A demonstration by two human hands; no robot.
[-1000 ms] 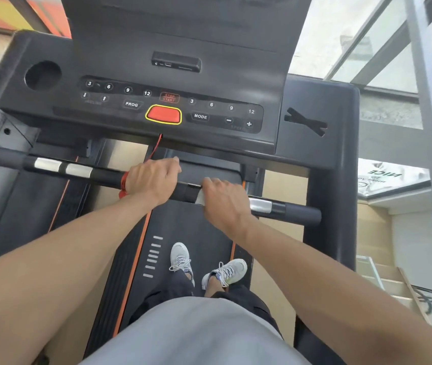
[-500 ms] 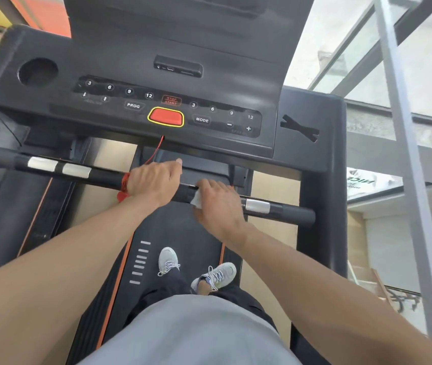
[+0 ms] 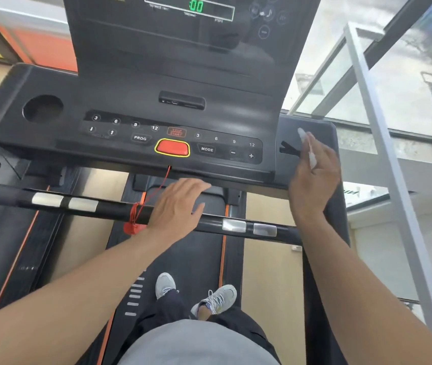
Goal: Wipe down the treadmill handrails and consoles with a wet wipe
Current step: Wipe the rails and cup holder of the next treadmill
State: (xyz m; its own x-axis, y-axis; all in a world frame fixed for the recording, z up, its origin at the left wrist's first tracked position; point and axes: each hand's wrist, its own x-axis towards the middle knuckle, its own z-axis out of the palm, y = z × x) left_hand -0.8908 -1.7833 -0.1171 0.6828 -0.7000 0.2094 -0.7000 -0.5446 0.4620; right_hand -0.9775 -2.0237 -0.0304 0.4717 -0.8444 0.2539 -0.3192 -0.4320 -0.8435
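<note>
Right hand (image 3: 312, 175) holding wet wipe (image 3: 306, 146) against console (image 3: 315, 127) corner; left hand (image 3: 176, 206) relaxed, wide, resting on handrail (image 3: 91, 208). Best wiped flat, with overlapping strokes.

Console panel (image 3: 141, 106), left key row: "3" (image 3: 95, 117), "6" (image 3: 116, 121), "9" (image 3: 135, 124), "12" (image 3: 154, 128). Below them, down arrow (image 3: 91, 129) and up arrow (image 3: 111, 132) keys; the label under these is too faint to read. "PROG" key (image 3: 140, 138) next to them. Centre: "STOP START" (image 3: 176, 132) in red, just above the red button with yellow outline (image 3: 172, 148). Right key row: "3" (image 3: 197, 135), "6" (image 3: 216, 138), "9" (image 3: 234, 141), "12" (image 3: 252, 144); "MODE" key (image 3: 207, 149), "–" (image 3: 232, 152), "+" (image 3: 251, 155). Upper display (image 3: 157, 35): green digits "00" (image 3: 196, 6); the small captions under it are blurred.
</note>
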